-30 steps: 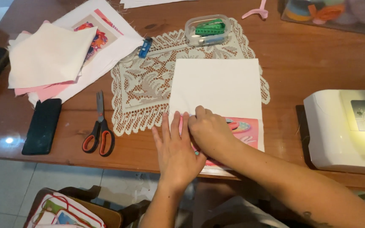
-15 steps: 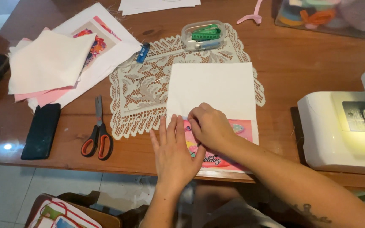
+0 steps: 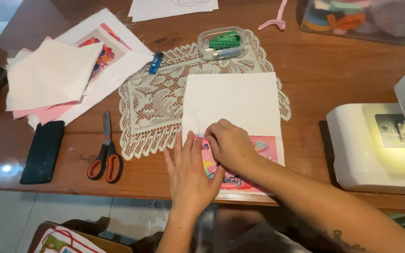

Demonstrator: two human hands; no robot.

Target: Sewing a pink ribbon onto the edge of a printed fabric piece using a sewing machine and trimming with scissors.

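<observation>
Two hands: left hand (image 3: 189, 172) flat, right hand (image 3: 230, 144) curled on white fabric (image 3: 230, 100).

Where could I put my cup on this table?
Bare wood shows between the lace doily and the sewing machine, below the clear bag. A smaller patch lies between the black phone and the scissors. It is crowded around both hands, left hand and right hand, on the white fabric, and at the fabric pile.
</observation>
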